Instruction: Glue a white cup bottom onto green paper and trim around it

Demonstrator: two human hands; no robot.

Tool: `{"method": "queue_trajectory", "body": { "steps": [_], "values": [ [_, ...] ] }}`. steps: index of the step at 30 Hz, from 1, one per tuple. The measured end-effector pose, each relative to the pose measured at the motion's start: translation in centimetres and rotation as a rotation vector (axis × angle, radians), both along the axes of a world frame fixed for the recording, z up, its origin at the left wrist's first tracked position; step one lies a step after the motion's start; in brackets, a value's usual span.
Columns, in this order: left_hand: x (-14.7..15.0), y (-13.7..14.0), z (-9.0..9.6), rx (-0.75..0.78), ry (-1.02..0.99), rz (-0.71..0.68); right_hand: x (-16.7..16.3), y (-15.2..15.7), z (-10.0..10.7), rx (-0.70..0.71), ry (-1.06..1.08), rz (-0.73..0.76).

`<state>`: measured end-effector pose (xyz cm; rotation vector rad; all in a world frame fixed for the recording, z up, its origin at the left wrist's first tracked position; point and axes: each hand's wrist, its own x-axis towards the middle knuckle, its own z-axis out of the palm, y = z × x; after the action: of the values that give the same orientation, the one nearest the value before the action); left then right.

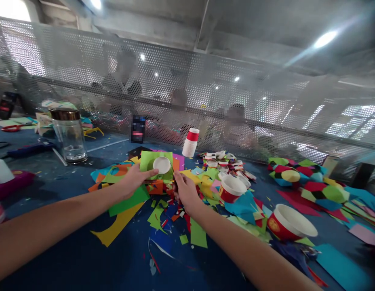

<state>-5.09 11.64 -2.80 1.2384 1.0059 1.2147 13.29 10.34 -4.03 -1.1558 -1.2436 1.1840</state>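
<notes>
My left hand (134,180) is closed on a light green sheet of paper (149,159), its thumb pressing a white round disc (162,165) flat against the sheet. At the sheet's right edge is my right hand (186,192), its fingers curled round something dark that I cannot make out. Orange paper (175,163) shows just above those fingers. Beneath both hands lies a heap of coloured paper scraps, with a green piece (131,201) and a yellow strip (116,226) at its near left.
A stack of paper cups (190,142) stands behind my hands. Red-and-white paper bowls (232,188) are at the right, before patchwork paper balls (325,190). A glass jar (70,139) stands left, a phone (138,129) against the perforated metal screen (163,76). People sit beyond it.
</notes>
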Motion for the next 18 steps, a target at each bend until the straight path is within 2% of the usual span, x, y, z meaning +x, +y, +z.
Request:
{"method": "queue_trajectory", "body": {
  "steps": [5,18],
  "values": [
    [0.0,-0.4,0.0,-0.017,0.024,0.008,-0.4,-0.1,0.3,-0.046,0.011,0.008],
    [0.7,-1.4,-1.1,-0.040,0.003,0.023,-0.1,-0.2,-0.5,0.012,-0.060,0.028]
  ]
}}
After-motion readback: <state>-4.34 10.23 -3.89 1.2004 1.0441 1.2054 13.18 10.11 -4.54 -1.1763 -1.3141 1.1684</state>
